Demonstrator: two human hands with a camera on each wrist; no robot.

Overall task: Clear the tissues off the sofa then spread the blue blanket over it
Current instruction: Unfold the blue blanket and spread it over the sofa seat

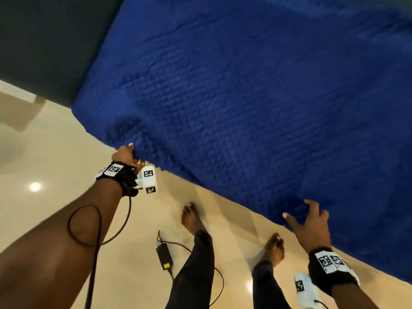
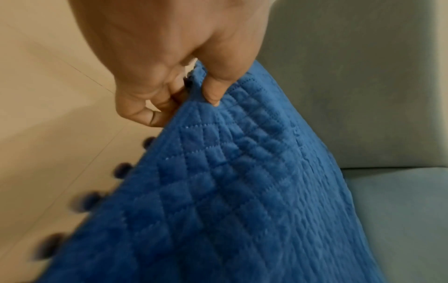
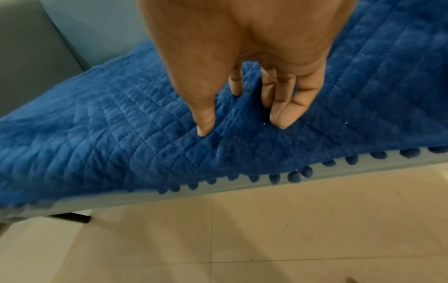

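Observation:
The quilted blue blanket lies spread over the grey-green sofa, covering most of the seat. Its pom-pom fringe hangs along the sofa's front edge. My left hand pinches the blanket's near left edge between thumb and curled fingers, lifted slightly off the seat. My right hand rests on the blanket's front edge with fingers straight and spread, fingertips pressing into the cloth. No tissues are visible in any view.
Beige tiled floor lies in front of the sofa. A black power adapter with its cable sits on the floor by my bare feet. A dark sofa leg shows under the front edge.

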